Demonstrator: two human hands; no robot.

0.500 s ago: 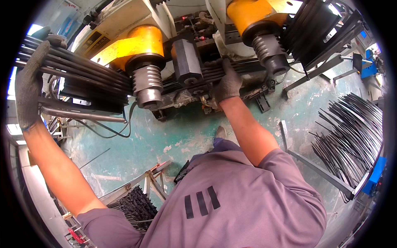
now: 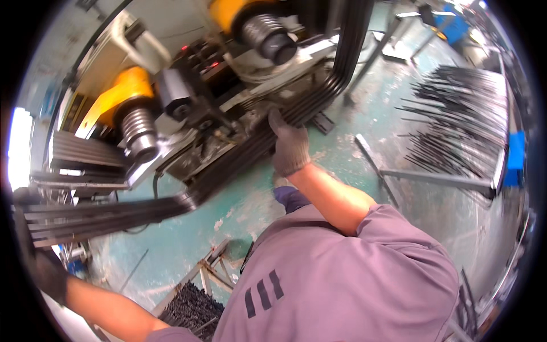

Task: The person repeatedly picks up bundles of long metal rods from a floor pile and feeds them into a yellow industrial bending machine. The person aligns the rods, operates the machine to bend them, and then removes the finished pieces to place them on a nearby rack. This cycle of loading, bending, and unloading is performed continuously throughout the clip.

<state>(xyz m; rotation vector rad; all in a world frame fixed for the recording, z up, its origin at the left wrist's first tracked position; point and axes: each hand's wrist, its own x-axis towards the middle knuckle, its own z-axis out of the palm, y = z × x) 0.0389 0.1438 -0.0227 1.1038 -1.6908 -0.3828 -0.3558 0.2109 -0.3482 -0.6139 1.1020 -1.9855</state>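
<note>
A bundle of several dark metal tubes (image 2: 228, 165), bent at both ends, hangs in front of the machine at a slant. My right hand (image 2: 292, 149), in a dark knit glove, wraps round the bundle's middle stretch with the thumb over its top. At the far left my left hand (image 2: 43, 256), also gloved, grips the bundle's left leg near the tube ends; motion smears it somewhat. The other bent leg rises at the upper right beside the machine. Behind the tubes are the machine's ribbed steel rollers (image 2: 137, 134) on yellow heads (image 2: 122, 94) and a dark hexagonal block (image 2: 172, 94).
On the right, a metal rack (image 2: 439, 176) holds many thin dark rods (image 2: 461, 119). A stand with a pile of black rods (image 2: 191, 308) is at my lower left. A blue machine part (image 2: 453, 25) shows at the far right, above the worn green floor (image 2: 228, 216).
Both hands have drawn the bent tubes off the machine's rollers, toward me and downward. My left hand is lower, and the view has swung to the right.
</note>
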